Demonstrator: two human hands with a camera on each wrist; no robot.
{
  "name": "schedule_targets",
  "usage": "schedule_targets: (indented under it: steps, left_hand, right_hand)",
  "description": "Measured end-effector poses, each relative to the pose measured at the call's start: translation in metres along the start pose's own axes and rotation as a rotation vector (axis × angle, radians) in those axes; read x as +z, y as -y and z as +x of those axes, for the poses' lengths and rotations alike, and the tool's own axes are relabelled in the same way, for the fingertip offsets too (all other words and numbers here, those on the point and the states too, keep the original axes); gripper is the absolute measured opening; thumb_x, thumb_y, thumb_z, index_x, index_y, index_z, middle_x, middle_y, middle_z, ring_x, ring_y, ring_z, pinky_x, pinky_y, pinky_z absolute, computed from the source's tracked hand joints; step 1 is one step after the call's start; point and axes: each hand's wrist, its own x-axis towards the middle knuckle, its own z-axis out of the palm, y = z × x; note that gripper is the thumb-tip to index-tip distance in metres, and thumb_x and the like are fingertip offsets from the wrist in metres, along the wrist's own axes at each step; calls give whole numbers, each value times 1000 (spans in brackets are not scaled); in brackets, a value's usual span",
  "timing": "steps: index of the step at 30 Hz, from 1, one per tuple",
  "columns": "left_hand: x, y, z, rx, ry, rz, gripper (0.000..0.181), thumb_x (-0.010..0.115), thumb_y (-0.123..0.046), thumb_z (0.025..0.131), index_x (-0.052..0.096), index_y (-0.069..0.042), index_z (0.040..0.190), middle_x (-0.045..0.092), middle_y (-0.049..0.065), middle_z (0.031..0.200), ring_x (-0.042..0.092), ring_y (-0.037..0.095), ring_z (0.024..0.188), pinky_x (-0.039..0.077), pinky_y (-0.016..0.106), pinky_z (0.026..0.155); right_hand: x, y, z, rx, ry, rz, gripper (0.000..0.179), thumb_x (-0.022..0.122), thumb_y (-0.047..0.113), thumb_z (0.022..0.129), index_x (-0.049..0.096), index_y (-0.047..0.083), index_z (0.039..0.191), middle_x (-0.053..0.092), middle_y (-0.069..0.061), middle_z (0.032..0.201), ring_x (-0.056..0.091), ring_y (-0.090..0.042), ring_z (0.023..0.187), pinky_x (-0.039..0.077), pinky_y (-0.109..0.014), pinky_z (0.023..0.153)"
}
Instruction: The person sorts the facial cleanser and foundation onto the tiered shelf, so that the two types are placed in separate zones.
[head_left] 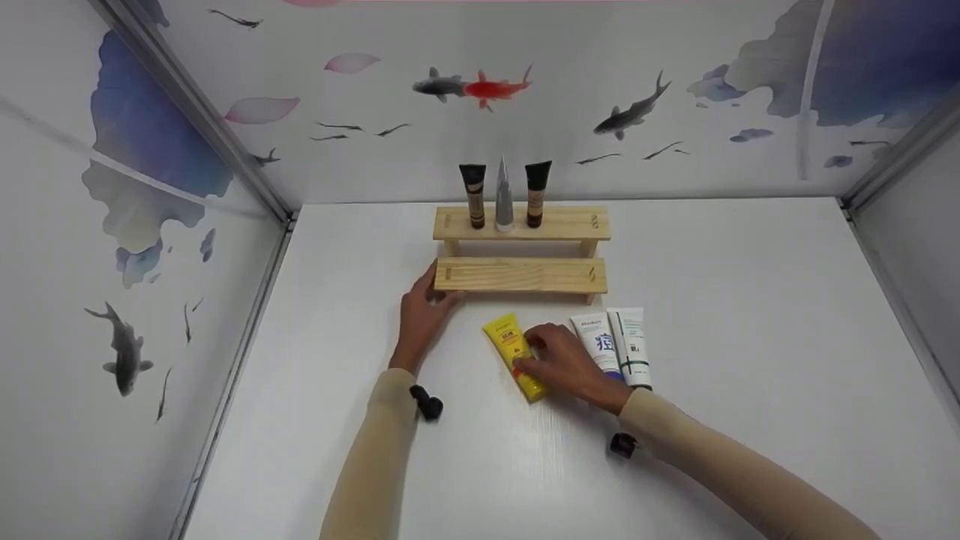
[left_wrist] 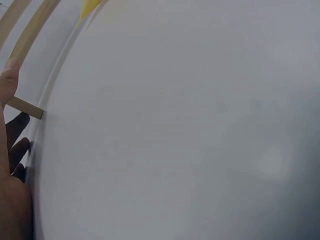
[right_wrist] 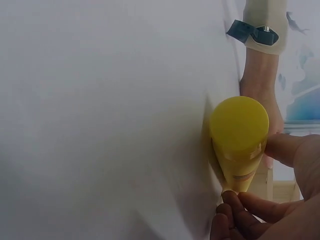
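Observation:
A two-tier wooden rack [head_left: 521, 275] stands at the back of the table. My left hand [head_left: 426, 319] holds its left end at the lower shelf, thumb at the front edge. In the left wrist view that hand's thumb [left_wrist: 9, 80] lies against the wood, and its other fingers are near a rack leg [left_wrist: 27, 107]. My right hand [head_left: 566, 364] grips a yellow squeeze tube [head_left: 512, 352], which lies slantwise on the table before the rack. The right wrist view shows the tube's round yellow cap [right_wrist: 239, 122], with thumb and fingers on opposite sides of the body.
Two white tubes, one with blue lettering [head_left: 596, 341] and one with a green band [head_left: 632, 345], lie side by side right of my right hand. Two black-capped tubes [head_left: 475, 199] and a silver-grey tube [head_left: 504, 202] stand on the upper shelf. Printed panels [head_left: 487, 142] wall the table.

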Motion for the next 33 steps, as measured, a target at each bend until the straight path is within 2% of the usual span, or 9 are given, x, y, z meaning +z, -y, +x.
schedule_targets:
  steps: [6, 9, 16, 22, 28, 33]
  left_hand:
    - [0, -1, 2, -11, -10, 27, 89, 82, -46, 99, 41, -14, 171, 60, 8, 161, 66, 21, 126, 52, 44, 115]
    - [1, -1, 2, -7, -10, 30, 89, 83, -46, 99, 41, -14, 171, 62, 8, 159, 65, 21, 125, 52, 43, 116]
    - [0, -1, 0, 14, -4, 23, 90, 83, -50, 98, 43, -14, 170, 60, 7, 160, 55, 23, 149, 45, 41, 125]
    - [0, 0, 0, 0, -1, 25, 90, 84, -48, 97, 43, -13, 170, 58, 10, 163, 51, 27, 154, 41, 43, 128]
    - [0, 0, 1, -5, 3, 17, 89, 84, -47, 97, 44, -14, 170, 58, 9, 163, 52, 27, 153, 43, 44, 127]
    - [0, 1, 1, 8, -8, 27, 91, 85, -50, 95, 46, -13, 168, 63, 12, 156, 55, 28, 149, 43, 45, 126]
  right_hand:
    - [1, 5, 2, 26, 4, -46, 48, 88, 35, 94, 74, 1, 125, 66, -5, 100, 56, -23, 95, 47, -39, 83]
    - [2, 8, 4, 52, 7, -75, 47, 89, 38, 93, 75, 4, 121, 64, -3, 95, 56, -22, 92, 45, -38, 79]
    - [2, 14, 7, 131, 36, -108, 47, 89, 42, 92, 78, 5, 118, 70, -1, 93, 62, -20, 83, 51, -34, 72]
    - [3, 14, 8, 139, 36, -97, 45, 90, 36, 89, 76, 2, 115, 72, -4, 95, 64, -19, 80, 52, -32, 67]
    - [-1, 14, 6, 130, 16, -82, 46, 92, 32, 86, 76, 1, 117, 72, -4, 96, 64, -18, 81, 53, -31, 69]
    - [-6, 15, 5, 108, 5, -17, 47, 93, 28, 87, 76, 1, 123, 73, -5, 100, 63, -20, 89, 54, -36, 79]
